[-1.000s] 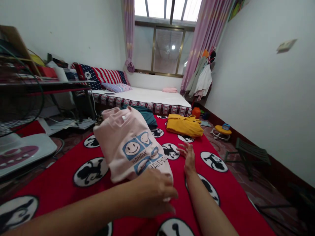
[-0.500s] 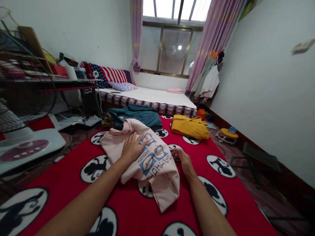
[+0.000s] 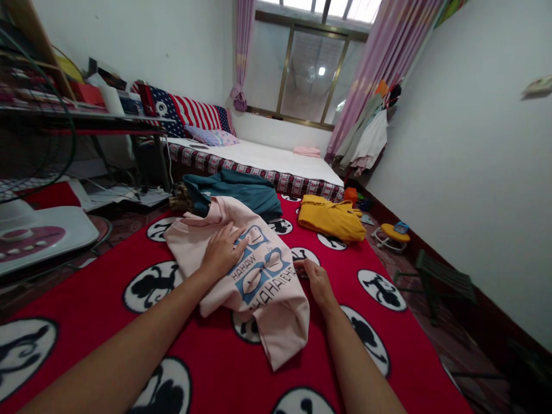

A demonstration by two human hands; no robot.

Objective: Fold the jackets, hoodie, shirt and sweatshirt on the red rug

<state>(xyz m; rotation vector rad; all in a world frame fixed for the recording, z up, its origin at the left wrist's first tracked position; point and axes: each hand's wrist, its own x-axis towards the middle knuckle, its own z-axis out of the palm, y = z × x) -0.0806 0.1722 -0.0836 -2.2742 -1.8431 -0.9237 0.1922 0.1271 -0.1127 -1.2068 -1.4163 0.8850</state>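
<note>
Pressing your left hand (image 3: pixel 222 253) flat, fingers spread, on the pink shirt (image 3: pixel 241 270) | shirt lies mid red mat (image 3: pixel 379 345) | right hand (image 3: pixel 317 282) pinches its right edge | soft, light, limp: probably best gripped at edges or hem.

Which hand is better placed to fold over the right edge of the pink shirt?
The right hand, probably. Its fingers already touch that edge of the pink shirt, while the left hand lies flat on the middle.

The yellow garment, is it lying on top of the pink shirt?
No, the yellow garment lies apart on the red blanket, beyond the pink shirt.
</note>
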